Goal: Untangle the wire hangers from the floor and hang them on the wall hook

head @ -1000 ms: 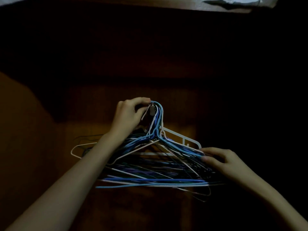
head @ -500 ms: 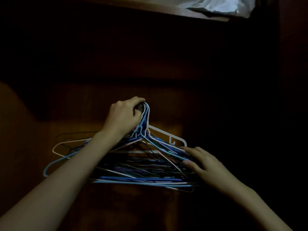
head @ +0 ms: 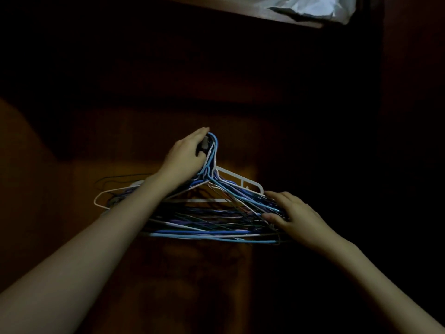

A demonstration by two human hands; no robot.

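- Hangers [head: 212,213] make up the largest thing in view: a thick bunch of blue, white and dark wire ones, with a white plastic one at the back, held in front of a dark wooden surface [head: 72,237]. Their hook ends are gathered together at the top and their bottom bars spread out wide and crossed over one another below. The light is dim, so single hangers are hard to tell apart.
- Behind the bunch, the wooden surface fills most of the background, brown where light reaches it and nearly black elsewhere.
- Left hand [head: 185,155], reaching in on a bare forearm from the lower left, is at the gathered hook ends, with its fingers laid over the top and its thumb at the necks just below. How tightly it grips cannot be told.
- Right hand [head: 291,213] lies against the right-hand end of the bunch, fingers fairly straight and spread over the wires, thumb below at the lower bars.
- At the top right edge, a crumpled pale sheet [head: 317,8] sits on a ledge, well apart from the hangers.
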